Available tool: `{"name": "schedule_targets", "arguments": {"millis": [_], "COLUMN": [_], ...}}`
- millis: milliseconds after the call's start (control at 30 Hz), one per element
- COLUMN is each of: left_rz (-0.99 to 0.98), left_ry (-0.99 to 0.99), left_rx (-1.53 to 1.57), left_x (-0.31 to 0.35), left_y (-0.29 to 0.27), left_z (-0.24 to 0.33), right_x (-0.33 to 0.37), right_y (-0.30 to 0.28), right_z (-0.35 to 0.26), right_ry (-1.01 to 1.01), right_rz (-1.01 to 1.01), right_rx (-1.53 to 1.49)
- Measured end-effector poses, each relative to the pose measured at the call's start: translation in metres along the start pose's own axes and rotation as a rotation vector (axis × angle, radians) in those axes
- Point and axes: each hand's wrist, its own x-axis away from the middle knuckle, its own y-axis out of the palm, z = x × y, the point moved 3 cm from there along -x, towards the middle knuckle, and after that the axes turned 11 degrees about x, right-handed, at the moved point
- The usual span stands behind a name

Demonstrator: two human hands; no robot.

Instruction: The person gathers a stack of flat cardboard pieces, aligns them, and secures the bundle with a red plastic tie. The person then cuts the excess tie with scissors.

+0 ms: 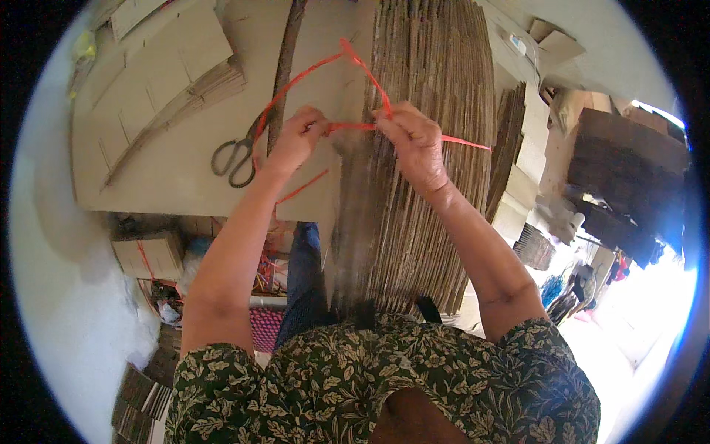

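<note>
A length of red plastic twine (352, 126) is stretched between my two hands, above the left edge of a long stack of cardboard sheets (433, 177) standing on edge. My left hand (301, 135) pinches it on one side. On the other, my right hand (414, 137) grips it with fingers closed, and a loose end sticks out to the right. The twine also loops up to a peak beyond my hands and comes down at the left. Black-handled scissors (235, 160) lie on the cardboard-covered table (177, 189), left of my left hand, their blades partly hidden.
Slotted cardboard sheets (159, 81) lie piled at the far left. More cardboard (518, 140) stands right of the long stack, with dark cardboard bundles (621, 170) farther right. Below the table edge are a cardboard box (148, 257) and a pink mesh basket (268, 328).
</note>
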Motion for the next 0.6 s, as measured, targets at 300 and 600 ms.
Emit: {"name": "schedule_targets", "arguments": {"millis": [300, 600], "left_rz": [0.231, 0.365], "left_ry": [-0.242, -0.485], "left_rx": [1.153, 0.815], "left_x": [-0.007, -0.038], "left_y": [0.05, 0.039], "left_z": [0.027, 0.006], "right_x": [-0.006, -0.006], "right_y": [0.028, 0.004], "right_z": [0.006, 0.018], "right_ry": [0.323, 0.486], "right_rz": [0.085, 0.146], "right_rx": [-0.618, -0.622]}}
